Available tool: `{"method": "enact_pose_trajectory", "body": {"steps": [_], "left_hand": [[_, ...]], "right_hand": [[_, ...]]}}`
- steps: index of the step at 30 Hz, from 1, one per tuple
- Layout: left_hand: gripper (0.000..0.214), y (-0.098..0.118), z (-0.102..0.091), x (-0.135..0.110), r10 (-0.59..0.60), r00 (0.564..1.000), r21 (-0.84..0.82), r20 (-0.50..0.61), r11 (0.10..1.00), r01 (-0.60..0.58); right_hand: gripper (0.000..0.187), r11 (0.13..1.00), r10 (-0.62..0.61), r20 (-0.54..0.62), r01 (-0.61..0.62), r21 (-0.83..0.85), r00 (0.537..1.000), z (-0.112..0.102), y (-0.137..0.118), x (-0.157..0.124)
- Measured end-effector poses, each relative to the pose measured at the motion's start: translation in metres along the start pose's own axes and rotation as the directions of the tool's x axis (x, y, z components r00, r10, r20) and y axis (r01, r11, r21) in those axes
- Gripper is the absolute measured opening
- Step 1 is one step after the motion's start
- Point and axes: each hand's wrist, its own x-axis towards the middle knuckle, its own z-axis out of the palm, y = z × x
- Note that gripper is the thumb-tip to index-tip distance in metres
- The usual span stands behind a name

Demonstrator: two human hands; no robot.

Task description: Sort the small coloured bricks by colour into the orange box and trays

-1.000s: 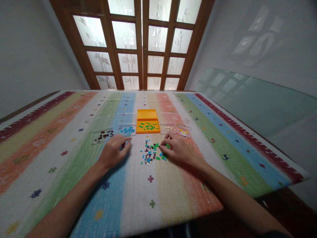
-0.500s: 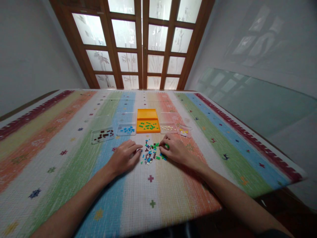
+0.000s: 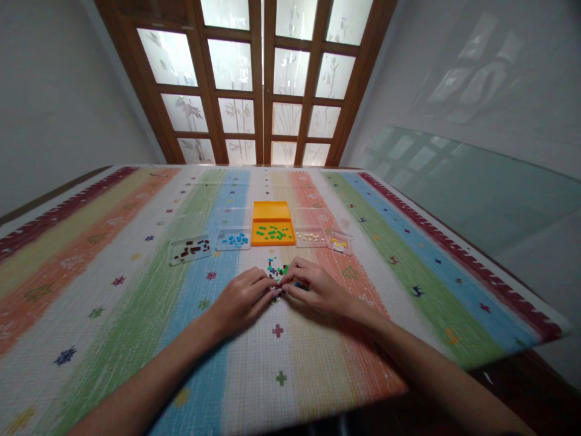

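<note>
You've brn drs ahead w/ backlit frosted panes, pale L wall & R wall, striped cloth on yr tbl.

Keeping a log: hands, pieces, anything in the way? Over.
Left hand, right hand: close together, over loose pieces. Grip too small to tell. Hands partly hide the pieces.

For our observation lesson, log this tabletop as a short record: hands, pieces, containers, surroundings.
Left hand: at the loose pile; whether it holds a piece is unclear
Right hand: there too; grip also unclear
Pile contents: small, mixed colours, partly hidden
Orange case: open, holding green pieces
Left of case: tray of blue pieces, then tray of brown pieces
Right of case: tray of cream pieces, then tray of yellow pieces
Surface: striped tablecloth
Background: wooden doors with glass panes
</note>
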Motion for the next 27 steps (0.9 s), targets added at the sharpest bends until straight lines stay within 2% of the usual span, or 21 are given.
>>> {"method": "enact_pose_trajectory", "body": {"steps": [10, 12, 14, 16, 18, 21, 24, 27], "left_hand": [[0.021, -0.003, -0.002, 0.000, 0.006, 0.999, 0.047, -0.037, 0.999, -0.005], [0.022, -0.009, -0.012, 0.001, 0.017, 1.000, 0.089, -0.026, 0.996, -0.014], [0.023, -0.022, -0.031, -0.001, -0.005, 0.999, 0.153, -0.032, 0.988, 0.010], [0.024, -0.039, -0.057, -0.005, -0.090, 0.992, 0.230, -0.093, 0.967, 0.109], [0.026, -0.057, -0.084, -0.012, -0.217, 0.963, 0.315, -0.157, 0.914, 0.257], [0.030, -0.082, -0.117, -0.027, -0.382, 0.878, 0.412, -0.290, 0.778, 0.474], [0.031, -0.095, -0.131, -0.039, -0.507, 0.810, 0.452, -0.293, 0.673, 0.585], [0.033, -0.099, -0.132, -0.043, -0.616, 0.752, 0.473, -0.234, 0.604, 0.642]], "right_hand": [[0.012, 0.999, 0.017, -0.072, -0.014, 0.045, 0.997, 0.006, -0.007, 0.001], [0.013, 0.999, 0.029, -0.094, -0.026, 0.033, 0.995, 0.002, -0.006, 0.001], [0.015, 0.999, 0.052, -0.106, -0.050, 0.019, 0.993, -0.002, -0.003, 0.000], [0.016, 0.997, 0.076, -0.114, -0.075, 0.009, 0.991, -0.006, -0.001, 0.000], [0.016, 0.996, 0.086, -0.127, -0.086, 0.005, 0.988, -0.008, 0.001, -0.001], [0.015, 0.997, 0.082, -0.134, -0.083, 0.000, 0.988, -0.008, 0.002, -0.002], [0.015, 0.996, 0.084, -0.123, -0.085, -0.009, 0.989, -0.007, 0.001, -0.002], [0.015, 0.995, 0.098, -0.115, -0.100, -0.016, 0.988, -0.007, 0.000, -0.003]]}}
